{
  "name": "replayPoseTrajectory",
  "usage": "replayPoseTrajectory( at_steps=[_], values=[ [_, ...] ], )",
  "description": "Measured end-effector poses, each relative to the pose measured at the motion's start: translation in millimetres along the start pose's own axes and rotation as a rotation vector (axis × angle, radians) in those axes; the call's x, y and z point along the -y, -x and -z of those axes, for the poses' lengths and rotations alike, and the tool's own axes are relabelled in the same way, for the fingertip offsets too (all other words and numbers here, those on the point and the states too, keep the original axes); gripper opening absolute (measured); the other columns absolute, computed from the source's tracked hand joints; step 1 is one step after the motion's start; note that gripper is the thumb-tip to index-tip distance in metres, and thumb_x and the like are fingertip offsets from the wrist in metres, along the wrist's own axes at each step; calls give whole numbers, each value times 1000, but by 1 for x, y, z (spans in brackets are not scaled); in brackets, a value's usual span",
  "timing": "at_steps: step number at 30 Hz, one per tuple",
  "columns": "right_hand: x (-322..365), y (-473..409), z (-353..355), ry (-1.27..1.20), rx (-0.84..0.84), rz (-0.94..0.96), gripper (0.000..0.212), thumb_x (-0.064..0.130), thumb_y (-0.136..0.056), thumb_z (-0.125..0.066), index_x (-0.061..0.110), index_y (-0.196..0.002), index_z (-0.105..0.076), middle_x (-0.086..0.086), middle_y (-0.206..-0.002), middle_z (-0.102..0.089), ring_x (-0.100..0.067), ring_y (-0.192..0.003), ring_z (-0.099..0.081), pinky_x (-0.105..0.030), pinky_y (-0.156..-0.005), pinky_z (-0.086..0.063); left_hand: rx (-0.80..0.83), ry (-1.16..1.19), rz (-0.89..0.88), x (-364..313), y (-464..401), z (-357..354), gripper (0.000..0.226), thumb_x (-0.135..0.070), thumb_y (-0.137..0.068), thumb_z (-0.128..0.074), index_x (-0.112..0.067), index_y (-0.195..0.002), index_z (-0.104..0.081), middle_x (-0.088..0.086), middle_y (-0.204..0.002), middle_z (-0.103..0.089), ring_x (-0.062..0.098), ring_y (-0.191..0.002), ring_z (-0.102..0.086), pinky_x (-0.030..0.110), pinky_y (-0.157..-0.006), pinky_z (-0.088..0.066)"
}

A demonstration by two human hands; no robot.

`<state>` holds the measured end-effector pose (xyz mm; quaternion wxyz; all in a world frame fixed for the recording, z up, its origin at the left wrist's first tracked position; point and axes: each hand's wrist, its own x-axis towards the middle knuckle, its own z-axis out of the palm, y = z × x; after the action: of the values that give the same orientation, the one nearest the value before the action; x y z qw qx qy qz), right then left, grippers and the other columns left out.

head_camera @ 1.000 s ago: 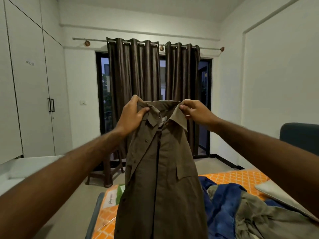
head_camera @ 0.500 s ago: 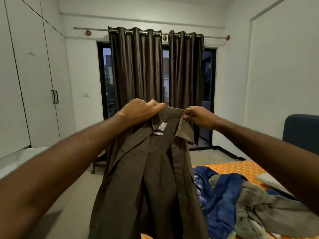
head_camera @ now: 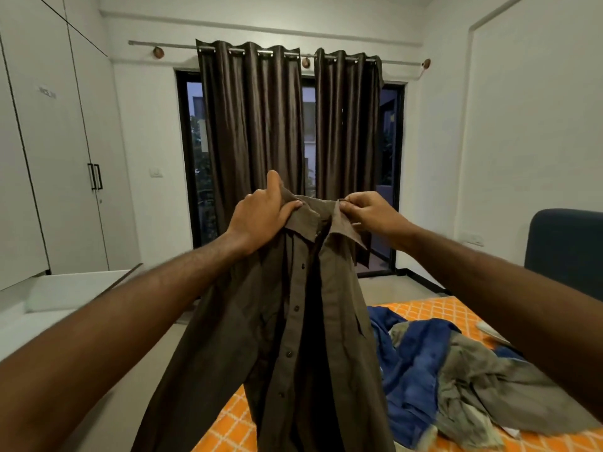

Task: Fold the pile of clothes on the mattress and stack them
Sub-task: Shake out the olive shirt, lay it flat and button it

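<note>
The brown shirt (head_camera: 310, 321) hangs in the air between both hands, above the mattress (head_camera: 434, 309). The left hand (head_camera: 261, 216) grips its collar with curled fingers; the right hand (head_camera: 368, 212) pinches the other collar side.

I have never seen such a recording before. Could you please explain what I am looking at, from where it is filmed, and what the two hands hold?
No machine here: a person wears a camera on the head, so you see their own arms reaching forward. The left hand and the right hand hold a brown shirt up by its collar. It hangs over a mattress with an orange cover. There lies a pile of unfolded clothes, blue and grey-green.
</note>
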<state>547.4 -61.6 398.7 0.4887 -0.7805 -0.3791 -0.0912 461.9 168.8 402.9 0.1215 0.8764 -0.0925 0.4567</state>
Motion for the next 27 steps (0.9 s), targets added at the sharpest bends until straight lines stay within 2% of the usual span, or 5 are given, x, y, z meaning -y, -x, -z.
replayPoseTrajectory(
  at_steps=[5,13,17,24,27],
  values=[
    [11,-19,-2,331,-335,181,9,21,-101,-59,16,-100,-67,3,-92,-66,-5,-84,-62,-24,-77,-52,73,168,71,-14,6,-9,47,-48,-96,-60,-18,-116,-31,-1,-95,-64,15,-76,-68,33,-67,-57],
    [1,-15,16,387,-282,153,9,18,-96,-67,18,-105,-68,5,-95,-66,1,-85,-61,-16,-75,-49,578,548,227,3,23,-12,72,-24,-80,-83,-16,-141,-45,-7,-122,-59,6,-110,-59,34,-103,-48],
    [2,-4,21,362,-148,85,3,20,-99,-63,22,-99,-64,8,-93,-63,-4,-89,-62,-18,-73,-47,649,379,269,28,51,-26,22,-34,-94,-66,-22,-113,-71,-3,-108,-71,12,-103,-66,47,-101,-51],
    [29,13,60,-169,538,-263,19,17,-94,-63,12,-112,-67,-9,-102,-68,-17,-81,-67,-23,-63,-59,757,852,403,0,45,14,28,-25,-97,-58,-6,-115,-69,7,-104,-74,16,-92,-71,26,-78,-58],
    [41,12,61,-425,555,-156,22,12,-91,-62,12,-113,-64,-9,-109,-65,-19,-90,-66,-25,-72,-60,798,890,422,-12,23,41,38,-39,-75,-72,-9,-99,-72,6,-96,-73,15,-84,-70,27,-76,-58]
  ],
)
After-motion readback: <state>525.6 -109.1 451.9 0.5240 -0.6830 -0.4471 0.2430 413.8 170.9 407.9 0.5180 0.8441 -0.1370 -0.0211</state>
